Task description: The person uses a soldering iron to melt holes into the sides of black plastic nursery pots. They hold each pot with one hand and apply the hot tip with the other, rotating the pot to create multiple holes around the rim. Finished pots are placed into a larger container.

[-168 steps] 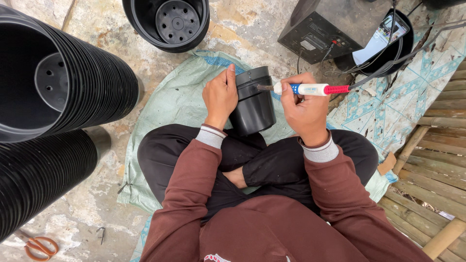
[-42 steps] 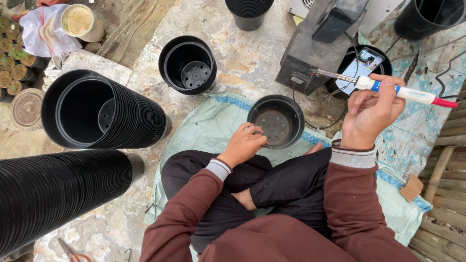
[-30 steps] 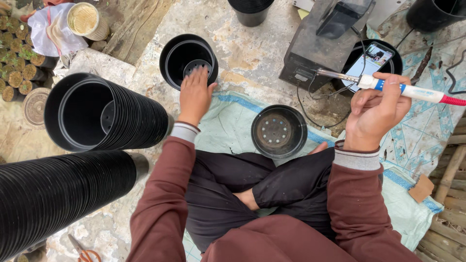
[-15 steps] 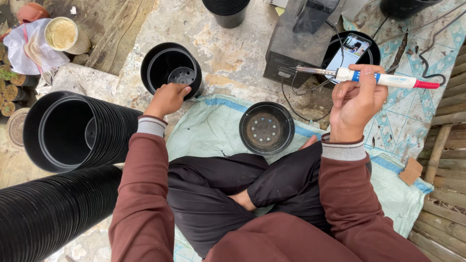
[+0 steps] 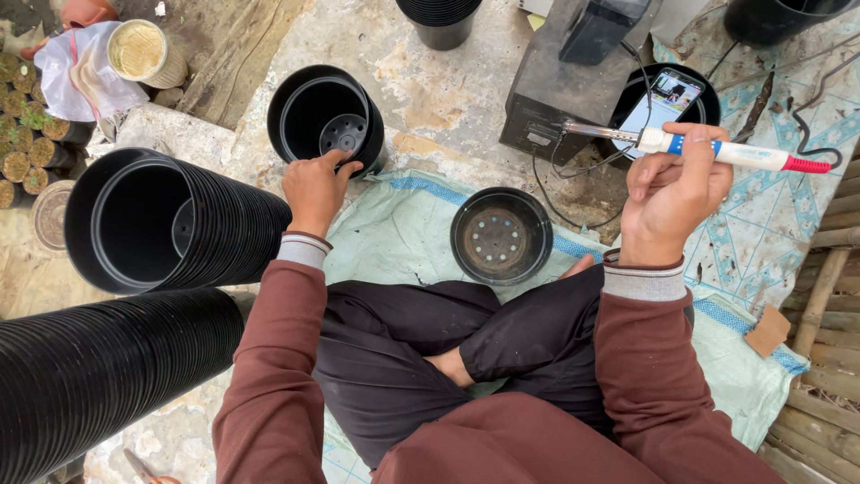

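Close to the crossed legs, on a pale green sack (image 5: 394, 242) spread over the floor, a single black pot (image 5: 502, 235) stands upright with its holed bottom showing, untouched by either hand. Above it to the right, the right hand (image 5: 672, 202) is raised, fingers wrapped around a soldering iron (image 5: 717, 151) held level, tip pointing left and clear of any pot. Further out, the left hand (image 5: 315, 186) reaches to the rim of a nested pot stack (image 5: 327, 116), fingers curled over its near edge; whether they have gripped a pot I cannot tell.

By my reading, the person is picking a pot from that stack while the iron waits. Lifting one free would call for a pinch on the top rim and a pull toward the lap, with the hot tip kept well away from the sleeve.

Two long rolls of nested pots (image 5: 188, 224) lie on their sides at left, crowding that elbow. Beyond, a dark box (image 5: 573, 90) with cables sits beside a phone (image 5: 667, 97) lying in another pot.
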The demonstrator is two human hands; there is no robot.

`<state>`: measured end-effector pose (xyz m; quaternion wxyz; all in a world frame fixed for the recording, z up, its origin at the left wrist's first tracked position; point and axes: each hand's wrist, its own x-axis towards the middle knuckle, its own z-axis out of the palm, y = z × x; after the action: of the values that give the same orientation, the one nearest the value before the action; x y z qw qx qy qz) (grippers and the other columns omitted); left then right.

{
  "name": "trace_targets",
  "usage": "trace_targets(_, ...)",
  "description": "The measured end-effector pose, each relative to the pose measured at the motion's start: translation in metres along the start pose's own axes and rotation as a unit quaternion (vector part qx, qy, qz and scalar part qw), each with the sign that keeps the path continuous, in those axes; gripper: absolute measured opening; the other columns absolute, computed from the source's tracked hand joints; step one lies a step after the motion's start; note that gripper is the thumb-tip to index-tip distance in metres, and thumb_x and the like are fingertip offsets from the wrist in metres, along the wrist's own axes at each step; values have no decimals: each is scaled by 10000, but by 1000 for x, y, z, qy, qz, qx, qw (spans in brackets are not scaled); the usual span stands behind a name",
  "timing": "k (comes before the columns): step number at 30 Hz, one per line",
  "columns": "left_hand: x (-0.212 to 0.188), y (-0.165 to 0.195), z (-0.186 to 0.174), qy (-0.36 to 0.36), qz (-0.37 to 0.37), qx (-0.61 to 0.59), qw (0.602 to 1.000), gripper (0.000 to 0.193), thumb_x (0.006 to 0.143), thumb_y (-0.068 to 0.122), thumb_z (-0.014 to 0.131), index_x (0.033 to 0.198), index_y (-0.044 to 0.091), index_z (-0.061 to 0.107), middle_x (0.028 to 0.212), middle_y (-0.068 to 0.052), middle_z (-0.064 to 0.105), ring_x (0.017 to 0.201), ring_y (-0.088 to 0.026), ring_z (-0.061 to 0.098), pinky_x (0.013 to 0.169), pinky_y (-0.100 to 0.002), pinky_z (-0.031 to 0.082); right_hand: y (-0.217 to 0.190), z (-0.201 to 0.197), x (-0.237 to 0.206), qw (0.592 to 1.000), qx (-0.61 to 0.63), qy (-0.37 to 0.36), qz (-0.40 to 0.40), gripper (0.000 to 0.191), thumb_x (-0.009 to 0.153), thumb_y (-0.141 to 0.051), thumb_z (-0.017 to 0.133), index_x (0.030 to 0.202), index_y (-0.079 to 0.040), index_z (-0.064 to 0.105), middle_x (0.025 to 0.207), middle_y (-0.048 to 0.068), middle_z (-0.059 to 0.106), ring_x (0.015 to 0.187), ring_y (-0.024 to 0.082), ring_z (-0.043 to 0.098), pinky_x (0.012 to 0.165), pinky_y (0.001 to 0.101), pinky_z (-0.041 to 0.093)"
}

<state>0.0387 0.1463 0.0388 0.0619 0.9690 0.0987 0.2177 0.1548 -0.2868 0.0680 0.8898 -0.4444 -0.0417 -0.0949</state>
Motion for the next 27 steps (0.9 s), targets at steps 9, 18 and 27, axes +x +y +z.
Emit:
trace_targets(9,1,-9,-8,-102,30,-2,994,267,1031,362,647,998,141,794,695,-162,693,675,-396,674,609,-498,491,3,-3,1,999,19,-19,23,251,1172,-221,548,1068,7,562,591,100,485,415,151,379,403,280,292)
trace_targets(18,20,-19,-18,-175,1,-72,982,263,1025,331,642,975,98,753,753,-154,699,722,-408,661,643,-505,485,5,-1,5,996,44,-27,76,260,1145,-251,549,1091,0,589,631,105,487,414,160,360,420,299,294)
trace_targets(27,-4,-2,-7,107,140,29,984,135,984,230,764,948,116,700,809,7,697,784,-183,654,830,-357,420,5,0,8,997,35,-23,62,249,1148,-246,550,1084,-8,586,621,101,485,407,156,353,412,297,281)
